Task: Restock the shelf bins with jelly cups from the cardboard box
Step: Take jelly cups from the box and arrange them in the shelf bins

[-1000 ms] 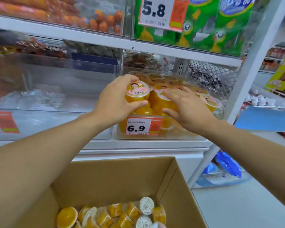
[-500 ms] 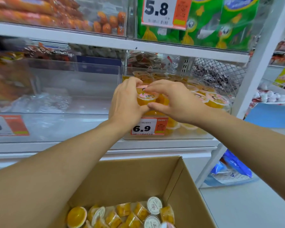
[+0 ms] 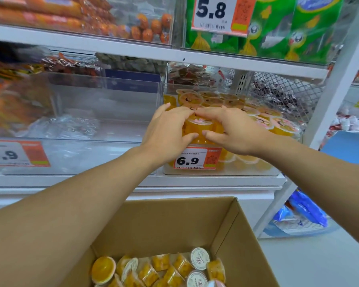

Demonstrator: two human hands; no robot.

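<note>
Both hands were at the front of the clear shelf bin (image 3: 222,172) with the 6.9 price tag (image 3: 197,158). The left hand (image 3: 166,131) and right hand (image 3: 232,129) met around one orange jelly cup (image 3: 199,126), fingers curled over its lid and thumbs pressed to its side; both held it. The cup sat on top of the other jelly cups in the bin (image 3: 257,119), at the front edge. The hands hid most of the cup and the stock just behind it.

Left of that bin: an almost bare clear bin (image 3: 104,112) with crumpled plastic wrap (image 3: 64,127) inside and a 9.9 tag (image 3: 15,155). Shelf above: sausages (image 3: 50,11), green packets (image 3: 294,27), a 5.8 tag (image 3: 218,15). Below the forearms stood the open cardboard box (image 3: 174,220), with loose jelly cups (image 3: 160,268) on its bottom. Blue bags (image 3: 307,210) lay on the floor at right.
</note>
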